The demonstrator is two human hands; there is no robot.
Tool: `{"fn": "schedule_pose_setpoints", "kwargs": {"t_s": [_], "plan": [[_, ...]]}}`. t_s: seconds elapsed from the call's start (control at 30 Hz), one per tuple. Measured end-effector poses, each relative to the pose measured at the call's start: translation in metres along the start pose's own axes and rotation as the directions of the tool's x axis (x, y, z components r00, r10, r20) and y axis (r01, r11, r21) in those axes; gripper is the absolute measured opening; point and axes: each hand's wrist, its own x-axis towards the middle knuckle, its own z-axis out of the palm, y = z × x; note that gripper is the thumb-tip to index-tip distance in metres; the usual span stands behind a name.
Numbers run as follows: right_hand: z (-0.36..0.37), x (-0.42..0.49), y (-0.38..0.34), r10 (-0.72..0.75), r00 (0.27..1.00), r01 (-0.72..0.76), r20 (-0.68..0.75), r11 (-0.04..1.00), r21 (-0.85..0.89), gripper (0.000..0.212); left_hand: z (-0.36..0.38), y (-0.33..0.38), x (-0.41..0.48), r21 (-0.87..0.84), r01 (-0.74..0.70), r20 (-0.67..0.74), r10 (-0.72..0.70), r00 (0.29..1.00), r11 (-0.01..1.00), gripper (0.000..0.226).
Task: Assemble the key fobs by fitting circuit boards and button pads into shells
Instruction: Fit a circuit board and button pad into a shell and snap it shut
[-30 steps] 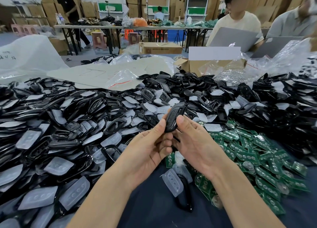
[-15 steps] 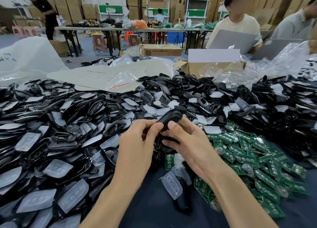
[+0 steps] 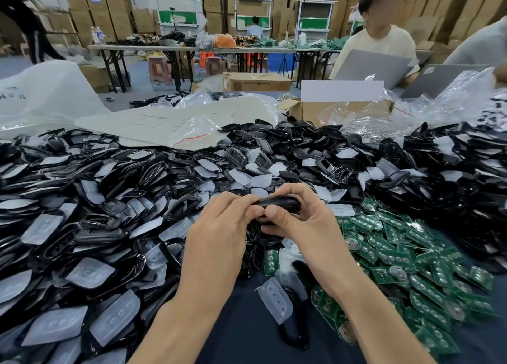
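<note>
fob [image 3: 277, 203]: black, lying roughly level, held up above the surface between both hands, near the centre of view. left hand [image 3: 219, 234]: fingers curled over the fob's left end, thumb against its near edge. right hand [image 3: 304, 221]: fingers wrapped over the top and far side, thumb pressed on the near edge, tip touching the left thumb. seam between the fob's halves: cannot tell if seated, hands cover it. below the hands: dark blue surface [image 3: 241, 322], with one clear pad [image 3: 275, 299] lying partly over a black ring-shaped loose shell [image 3: 292, 333]. right of the hands: boards [image 3: 397, 254], green, in a spread heap, some showing round silver cells. left and behind: shell heap [image 3: 109, 199], black, mixed with more clear pads, running across the whole width of the surface. behind the heap: open cardboard box [image 3: 337, 111] holding clear packets; large white bag [image 3: 46, 95] at far left. across the surface: person [image 3: 384, 42] in a pale shirt behind a grey laptop [image 3: 373, 67].
</note>
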Motion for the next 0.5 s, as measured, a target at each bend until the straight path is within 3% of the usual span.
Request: {"fn": "schedule_pose_setpoints", "kwargs": {"t_s": [0.5], "plan": [[0.011, -0.003, 0.001, -0.097, 0.993, 0.094, -0.063, 0.995, -0.046, 0.027, 0.001, 0.001, 0.002, 0.015, -0.033, -0.022, 0.033, 0.999, 0.999, 0.032]]}}
